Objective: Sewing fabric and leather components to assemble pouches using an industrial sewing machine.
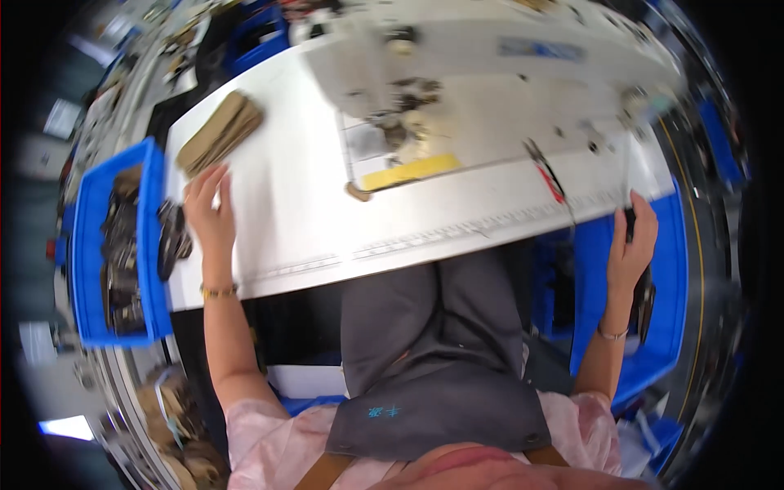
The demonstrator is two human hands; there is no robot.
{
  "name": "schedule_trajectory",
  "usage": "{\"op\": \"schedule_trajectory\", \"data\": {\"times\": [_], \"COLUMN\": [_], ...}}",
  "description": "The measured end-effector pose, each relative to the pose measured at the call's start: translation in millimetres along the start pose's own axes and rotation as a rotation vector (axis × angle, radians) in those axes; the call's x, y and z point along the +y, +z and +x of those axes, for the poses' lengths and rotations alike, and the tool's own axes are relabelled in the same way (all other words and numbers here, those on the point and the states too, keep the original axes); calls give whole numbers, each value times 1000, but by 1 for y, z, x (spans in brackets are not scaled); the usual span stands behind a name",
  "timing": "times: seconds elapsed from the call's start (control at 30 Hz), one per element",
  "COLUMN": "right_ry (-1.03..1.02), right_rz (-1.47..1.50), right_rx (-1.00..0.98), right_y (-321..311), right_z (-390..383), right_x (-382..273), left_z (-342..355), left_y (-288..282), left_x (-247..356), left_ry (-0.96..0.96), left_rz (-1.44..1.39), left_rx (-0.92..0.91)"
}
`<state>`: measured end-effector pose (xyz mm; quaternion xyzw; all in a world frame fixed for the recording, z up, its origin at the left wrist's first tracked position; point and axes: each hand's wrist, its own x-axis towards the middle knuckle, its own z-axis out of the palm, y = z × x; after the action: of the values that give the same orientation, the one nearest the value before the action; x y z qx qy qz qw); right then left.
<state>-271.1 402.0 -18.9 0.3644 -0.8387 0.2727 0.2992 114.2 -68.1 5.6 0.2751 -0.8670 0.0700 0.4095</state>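
Note:
On the left of the white sewing table, my left hand (211, 206) has its thumb and fingers apart. Its fingertips are at the near end of a stack of tan fabric pieces (219, 131); whether they touch it is hard to tell. Beside that wrist, a bundle of dark pieces (172, 241) hangs at the bin's edge. My right hand (634, 245) is at the table's right front edge, above a blue bin, thumb and fingers apart. Something dark shows between them, and I cannot tell whether it is held. A small tan piece (358, 192) lies near the needle area.
A white sewing machine (490, 69), blurred, spans the back of the table (286, 204). Red-handled snips (549, 178) lie on its bed, near a yellow strip (412, 171). Blue bins stand left (149, 245) and right (665, 302); the left one holds dark pieces.

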Motion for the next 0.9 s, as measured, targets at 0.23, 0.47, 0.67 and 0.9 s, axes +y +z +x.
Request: {"op": "schedule_trajectory", "data": {"times": [0.23,0.47,0.67,0.9], "right_ry": [-924,-1318,-1260,-1158], "right_rz": [503,710,773,723], "right_rx": [-220,-154,-158,-463], "right_y": [85,128,140,140], "right_z": [57,73,71,72], "right_x": [-169,-239,-243,-242], "left_z": [60,77,64,-5], "left_y": [49,67,48,25], "left_x": [-88,-106,-81,74], "left_ry": [-184,-571,-463,-44], "left_rz": [115,-32,43,-444], "left_rx": [-86,-477,-316,-644]}}
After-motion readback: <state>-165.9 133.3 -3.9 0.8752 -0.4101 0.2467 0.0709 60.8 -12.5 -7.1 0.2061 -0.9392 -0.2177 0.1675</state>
